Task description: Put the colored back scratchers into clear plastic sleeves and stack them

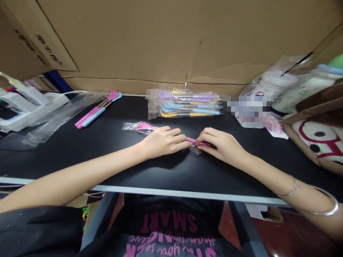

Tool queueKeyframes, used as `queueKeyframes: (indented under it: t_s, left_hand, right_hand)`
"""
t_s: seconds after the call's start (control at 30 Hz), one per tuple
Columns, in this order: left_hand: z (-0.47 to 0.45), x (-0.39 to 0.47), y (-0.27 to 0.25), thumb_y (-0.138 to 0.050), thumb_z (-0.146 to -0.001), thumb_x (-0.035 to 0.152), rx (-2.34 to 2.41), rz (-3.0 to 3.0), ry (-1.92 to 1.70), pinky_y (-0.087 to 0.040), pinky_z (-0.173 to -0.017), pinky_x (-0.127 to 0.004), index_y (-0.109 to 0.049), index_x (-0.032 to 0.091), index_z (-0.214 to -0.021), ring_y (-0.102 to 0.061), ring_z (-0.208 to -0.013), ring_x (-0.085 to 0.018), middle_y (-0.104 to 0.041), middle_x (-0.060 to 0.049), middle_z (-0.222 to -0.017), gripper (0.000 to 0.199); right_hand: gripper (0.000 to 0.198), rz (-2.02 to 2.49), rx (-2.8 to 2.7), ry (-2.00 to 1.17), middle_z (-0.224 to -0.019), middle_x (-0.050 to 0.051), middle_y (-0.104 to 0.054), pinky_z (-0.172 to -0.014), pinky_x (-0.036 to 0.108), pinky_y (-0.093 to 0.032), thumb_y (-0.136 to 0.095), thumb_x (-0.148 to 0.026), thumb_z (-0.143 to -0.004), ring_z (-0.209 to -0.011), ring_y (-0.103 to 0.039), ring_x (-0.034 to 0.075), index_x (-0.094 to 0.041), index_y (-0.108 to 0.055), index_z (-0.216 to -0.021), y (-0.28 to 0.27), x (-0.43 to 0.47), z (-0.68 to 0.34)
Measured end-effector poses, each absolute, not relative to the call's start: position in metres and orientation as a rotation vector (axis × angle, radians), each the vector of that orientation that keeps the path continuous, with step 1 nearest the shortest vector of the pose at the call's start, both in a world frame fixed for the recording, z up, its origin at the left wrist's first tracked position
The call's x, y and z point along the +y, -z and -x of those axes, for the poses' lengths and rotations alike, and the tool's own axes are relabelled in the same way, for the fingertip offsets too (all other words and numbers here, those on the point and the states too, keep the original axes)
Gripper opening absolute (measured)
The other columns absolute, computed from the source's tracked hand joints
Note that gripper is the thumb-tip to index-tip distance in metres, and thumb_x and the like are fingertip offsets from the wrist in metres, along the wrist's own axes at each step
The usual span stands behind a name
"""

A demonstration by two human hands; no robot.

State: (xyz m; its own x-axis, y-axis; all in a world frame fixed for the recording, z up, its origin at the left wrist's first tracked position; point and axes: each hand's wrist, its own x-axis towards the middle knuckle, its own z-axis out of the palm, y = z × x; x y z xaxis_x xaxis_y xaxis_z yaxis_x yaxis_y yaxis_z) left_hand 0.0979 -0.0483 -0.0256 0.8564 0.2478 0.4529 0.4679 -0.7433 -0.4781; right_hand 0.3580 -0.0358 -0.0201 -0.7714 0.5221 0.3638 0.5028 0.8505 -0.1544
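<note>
A pink back scratcher [146, 126] in a clear plastic sleeve [130, 126] lies across the middle of the black table, claw end to the left. My left hand [167, 142] is closed over its shaft, hiding the middle part. With my right hand [218, 144] I pinch the pink handle end and the loose plastic around it. A flap of the sleeve hangs below, between my hands. Behind them lies a clear bag [152, 103] of several packed back scratchers in purple, blue and yellow. Unwrapped pink [87, 117] and blue back scratchers [94, 117] lie together at the left.
A flattened plastic bag [50, 125] and a white power strip [57, 101] are on the left. Cardboard [160, 43] walls the back. A bagged cup [278, 82] and a brown cloth item with a cartoon face [316, 125] stand right. The table's pale edge [166, 192] runs in front.
</note>
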Motion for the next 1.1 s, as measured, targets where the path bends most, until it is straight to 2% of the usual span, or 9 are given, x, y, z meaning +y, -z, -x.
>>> queueKeyframes:
  t_s: [0.13,0.27,0.43,0.6,0.77,0.87,1.1]
  left_hand:
    - [-0.096,-0.045,0.031,-0.05,-0.106,0.023,-0.521,2.392,0.591,-0.036,-0.059,-0.027,-0.072,0.026,-0.11,-0.057,-0.073,-0.011,-0.076,0.004,-0.092,0.023]
    - [-0.096,-0.043,0.033,-0.051,-0.106,0.029,-0.577,2.442,0.603,-0.038,-0.059,-0.028,-0.073,0.029,-0.111,-0.06,-0.074,-0.011,-0.077,0.004,-0.093,0.022]
    - [-0.097,-0.042,0.031,-0.048,-0.107,0.037,-0.674,2.497,0.627,-0.039,-0.061,-0.027,-0.074,0.03,-0.113,-0.063,-0.077,-0.011,-0.077,0.004,-0.092,0.027]
    - [-0.084,-0.036,0.015,-0.062,-0.099,0.042,-0.926,2.62,0.523,-0.042,-0.067,-0.026,-0.075,0.027,-0.113,-0.068,-0.091,-0.015,-0.079,0.001,-0.102,0.024]
    - [-0.065,-0.026,-0.008,-0.067,-0.094,0.042,-1.43,2.643,0.246,-0.041,-0.068,-0.025,-0.076,0.03,-0.112,-0.07,-0.103,-0.02,-0.078,0.002,-0.111,0.023]
    - [-0.06,-0.022,-0.019,-0.065,-0.093,0.046,-1.658,2.67,0.16,-0.041,-0.071,-0.023,-0.077,0.031,-0.111,-0.071,-0.102,-0.019,-0.078,0.004,-0.115,0.026]
    - [-0.053,-0.017,-0.03,-0.059,-0.089,0.06,-1.842,2.74,-0.083,-0.039,-0.07,-0.024,-0.073,0.033,-0.124,-0.071,-0.092,-0.02,-0.079,0.001,-0.103,0.047]
  right_hand:
    - [0.023,0.596,-2.667,0.232,-0.089,0.004,-0.072,-0.068,0.029,-0.044,-0.048,-0.027,-0.105,-0.08,-0.064,0.018,-0.022,-0.069,-0.096,0.016,-0.038,-0.362]
    - [0.028,0.548,-2.707,0.411,-0.092,0.006,-0.073,-0.069,0.031,-0.044,-0.056,-0.043,-0.101,-0.082,-0.065,0.019,-0.019,-0.069,-0.097,0.013,-0.044,-0.362]
    - [0.022,0.634,-2.652,0.542,-0.081,0.004,-0.072,-0.064,0.03,-0.042,-0.052,-0.025,-0.102,-0.073,-0.064,0.017,-0.019,-0.066,-0.086,0.015,-0.046,-0.356]
    - [0.019,0.845,-2.562,0.082,-0.085,0.003,-0.074,-0.065,0.027,-0.046,-0.053,-0.027,-0.101,-0.077,-0.068,0.016,-0.022,-0.067,-0.09,0.017,-0.035,-0.365]
    - [0.021,1.038,-2.394,-0.402,-0.086,0.004,-0.076,-0.068,0.03,-0.048,-0.056,-0.036,-0.096,-0.079,-0.07,0.02,-0.023,-0.07,-0.086,0.016,-0.022,-0.371]
    - [0.027,1.095,-2.289,-0.593,-0.081,0.006,-0.075,-0.065,0.031,-0.047,-0.059,-0.043,-0.092,-0.076,-0.068,0.021,-0.022,-0.07,-0.082,0.015,-0.017,-0.37]
    - [0.045,1.197,-2.111,-0.812,-0.077,0.007,-0.073,-0.066,0.033,-0.048,-0.065,-0.064,-0.082,-0.069,-0.064,0.021,-0.02,-0.072,-0.079,0.015,-0.007,-0.375]
